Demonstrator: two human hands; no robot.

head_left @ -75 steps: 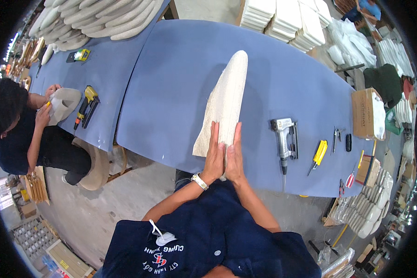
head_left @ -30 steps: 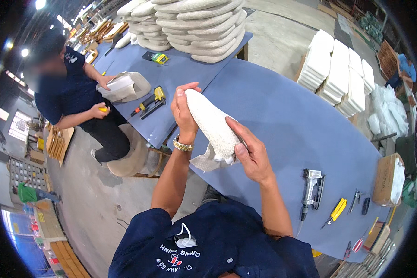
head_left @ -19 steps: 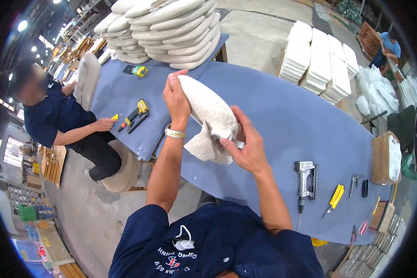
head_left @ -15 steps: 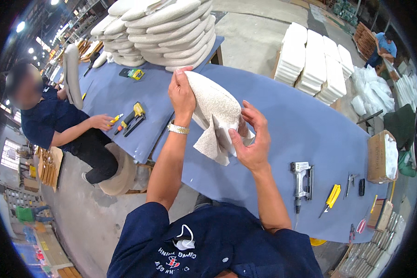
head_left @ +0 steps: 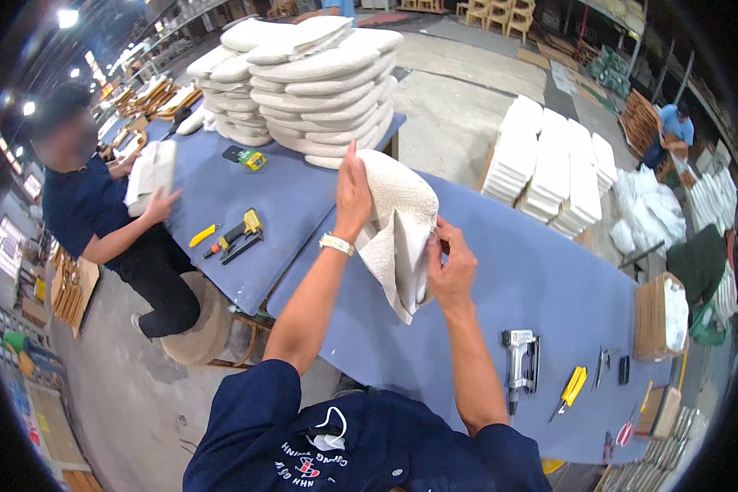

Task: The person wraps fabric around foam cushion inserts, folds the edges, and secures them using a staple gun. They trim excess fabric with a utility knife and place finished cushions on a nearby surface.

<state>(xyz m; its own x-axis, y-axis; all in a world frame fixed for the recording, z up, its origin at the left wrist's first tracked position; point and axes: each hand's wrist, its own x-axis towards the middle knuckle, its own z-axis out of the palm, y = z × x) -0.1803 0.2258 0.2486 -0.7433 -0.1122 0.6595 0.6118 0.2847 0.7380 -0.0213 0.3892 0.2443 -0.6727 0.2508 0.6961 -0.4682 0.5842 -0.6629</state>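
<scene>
A cream, rough-textured fabric-covered cushion is held up above the blue table in front of me. Loose fabric flaps hang open at its near end, with white material showing between them. My left hand supports the cushion's left side, fingers stretched upward along it; the thumb is hidden. At the lower right edge, my right hand has its fingers bent and pinched on the fabric cover. Behind the cushion rises a tall stack of similar cream cushions.
On the table's right lie a grey staple gun, a yellow-handled cutter and red-handled scissors. A cardboard box stands at the right end. To the left, a seated co-worker handles another cushion near a yellow staple gun.
My right hand has closed from spread fingers to a pinch on the cover, and the flaps hang lower. The co-worker has put down a yellow tool and now handles a cushion with both hands.
</scene>
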